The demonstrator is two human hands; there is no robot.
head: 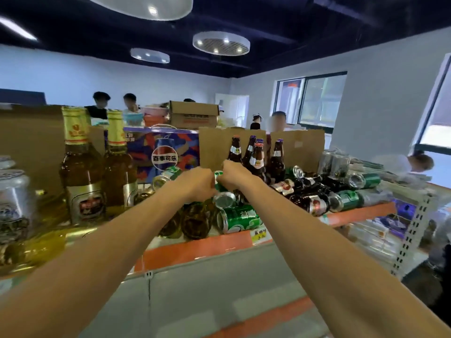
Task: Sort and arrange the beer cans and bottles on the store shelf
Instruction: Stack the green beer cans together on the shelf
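Both my arms reach over the top shelf [361, 212]. My left hand [197, 182] and my right hand [235, 175] are curled close together around a green beer can [219, 184] in the middle of the pile. Below them lie more green cans [240, 219] and brown bottles on their sides [195, 220]. Several small brown bottles [257, 159] stand upright just behind my right hand. Two tall brown bottles with gold foil necks [81, 172] stand at the left. More cans and bottles [314, 201] lie tumbled at the right.
A Pepsi carton [166, 152] and cardboard panels [297, 145] back the shelf. Silver cans [12, 191] stand at the far left. A perforated shelf upright [412, 230] marks the right end. People stand beyond the shelf near a cardboard box [192, 113].
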